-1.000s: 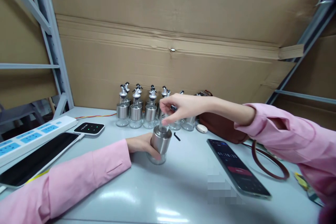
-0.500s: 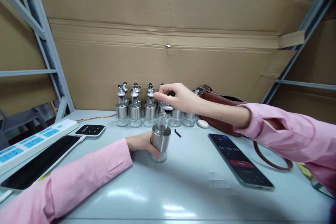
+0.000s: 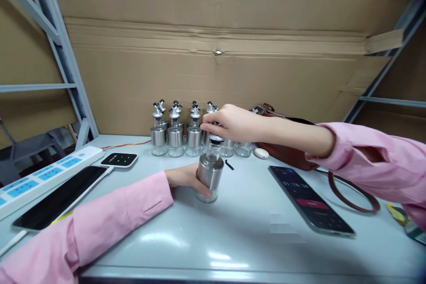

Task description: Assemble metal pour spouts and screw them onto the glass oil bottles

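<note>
Fingers of the left hand (image 3: 186,177) wrap the steel-sleeved glass bottle (image 3: 209,175) standing on the grey table (image 3: 233,239), its metal band the safest grip (smooth, breakable glass below), while the right hand (image 3: 229,122) pinches the small spout cap (image 3: 215,138) onto its neck.

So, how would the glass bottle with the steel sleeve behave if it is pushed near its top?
The bottle looks tall for its narrow base, so it would probably tip; the left hand grips its steel sleeve. The clear glass seems fragile. The sleeve is shiny, perhaps slippery. The right hand holds the cap at its neck.
</note>
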Tool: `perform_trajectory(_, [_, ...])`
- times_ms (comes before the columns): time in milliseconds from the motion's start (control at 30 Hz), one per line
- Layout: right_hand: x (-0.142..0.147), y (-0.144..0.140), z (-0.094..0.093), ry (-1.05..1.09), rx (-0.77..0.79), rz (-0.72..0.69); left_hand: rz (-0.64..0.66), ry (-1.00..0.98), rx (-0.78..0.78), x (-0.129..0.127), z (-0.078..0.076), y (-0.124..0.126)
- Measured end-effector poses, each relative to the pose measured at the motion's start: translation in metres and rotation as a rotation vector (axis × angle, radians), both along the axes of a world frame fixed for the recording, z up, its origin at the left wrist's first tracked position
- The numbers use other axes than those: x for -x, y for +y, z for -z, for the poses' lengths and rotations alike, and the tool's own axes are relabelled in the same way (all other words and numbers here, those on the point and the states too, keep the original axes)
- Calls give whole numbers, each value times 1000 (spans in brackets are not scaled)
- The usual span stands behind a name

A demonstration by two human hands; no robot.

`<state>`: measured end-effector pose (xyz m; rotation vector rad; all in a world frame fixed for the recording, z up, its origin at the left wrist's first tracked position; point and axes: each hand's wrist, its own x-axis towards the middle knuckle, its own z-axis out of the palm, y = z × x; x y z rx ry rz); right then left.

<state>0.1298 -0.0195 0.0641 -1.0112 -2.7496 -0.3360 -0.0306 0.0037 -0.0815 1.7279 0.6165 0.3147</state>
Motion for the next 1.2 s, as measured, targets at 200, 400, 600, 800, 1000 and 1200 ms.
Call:
perform_trajectory(200, [0,-6,-3,-129,-74,41,22,-6,-34,-2,0,1])
perform_trajectory(400, [3,-11,-1,-143,-92,33,34,-20,-51,-2,3,4])
perform_trajectory(600, [2,-3,13,-7,-35,-29,23,-32,-48,-2,1,4])
perform_trajectory(800, [-3,2,18,71,-3,-54,0,-25,-39,0,0,2])
perform_trajectory(1000, [13,-5,-4,-211,90,99,-30,6,-107,0,2,3])
perform_trajectory(1200, [54,-5,-9,-254,121,392,-24,-63,-57,4,7,5])
